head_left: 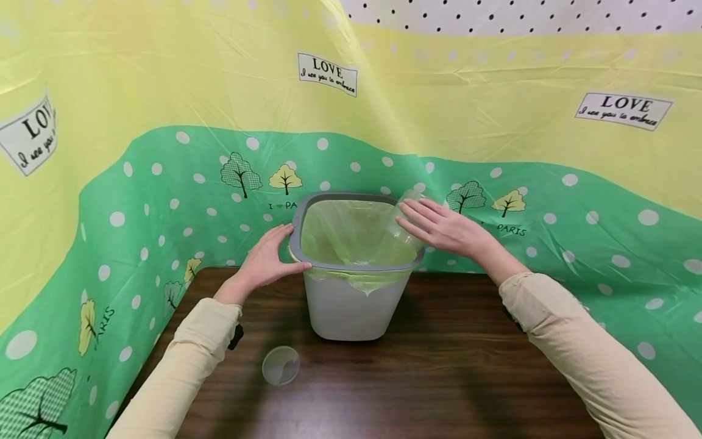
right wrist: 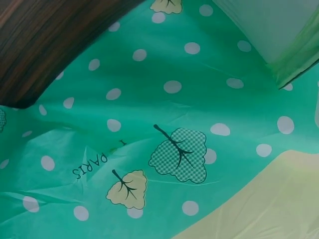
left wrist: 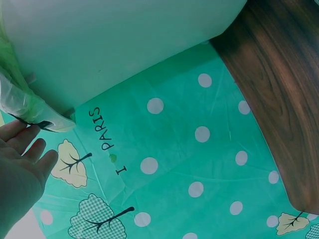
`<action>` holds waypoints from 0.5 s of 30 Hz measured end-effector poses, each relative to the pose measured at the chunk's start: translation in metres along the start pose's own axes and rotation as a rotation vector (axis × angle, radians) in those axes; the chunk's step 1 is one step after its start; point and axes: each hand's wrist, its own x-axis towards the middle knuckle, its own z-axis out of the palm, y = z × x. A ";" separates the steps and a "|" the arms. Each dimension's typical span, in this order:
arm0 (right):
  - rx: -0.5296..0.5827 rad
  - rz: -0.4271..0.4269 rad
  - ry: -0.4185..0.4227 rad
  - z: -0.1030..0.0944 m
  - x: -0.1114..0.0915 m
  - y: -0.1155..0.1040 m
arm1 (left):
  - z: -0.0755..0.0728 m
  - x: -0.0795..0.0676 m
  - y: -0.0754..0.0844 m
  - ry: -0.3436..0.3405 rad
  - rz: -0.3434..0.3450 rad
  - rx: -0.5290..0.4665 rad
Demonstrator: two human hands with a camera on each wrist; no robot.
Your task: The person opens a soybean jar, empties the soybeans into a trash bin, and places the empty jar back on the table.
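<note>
A light grey trash bin (head_left: 356,311) with a darker grey rim stands on the table, lined with a thin green plastic bag (head_left: 351,228). At the bin's left corner my left hand (head_left: 264,259) touches the rim, thumb spread toward the front; its fingertips meet the bag's edge in the left wrist view. My right hand (head_left: 441,228) holds a clear plastic cup (head_left: 408,204), tilted over the bin's right rim, with its thumb hidden. The right wrist view does not show that hand. A clear round plastic lid (head_left: 281,366) lies on the table, front left of the bin.
Dark brown wood table (head_left: 439,378) lies beneath the bin. A green and yellow printed plastic sheet (head_left: 219,79) hangs close behind the bin and along both sides. The table's rounded left corner shows near the sheet.
</note>
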 end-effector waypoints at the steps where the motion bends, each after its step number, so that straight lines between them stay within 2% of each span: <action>1: -0.005 -0.002 0.001 0.000 0.000 0.000 | 0.000 0.000 0.000 0.000 0.000 -0.001; 7: 0.000 0.038 0.012 -0.003 0.001 0.001 | 0.001 0.001 0.000 -0.007 -0.001 -0.007; 15: 0.042 0.040 -0.004 -0.002 0.001 0.001 | 0.001 0.000 -0.001 -0.003 -0.002 -0.018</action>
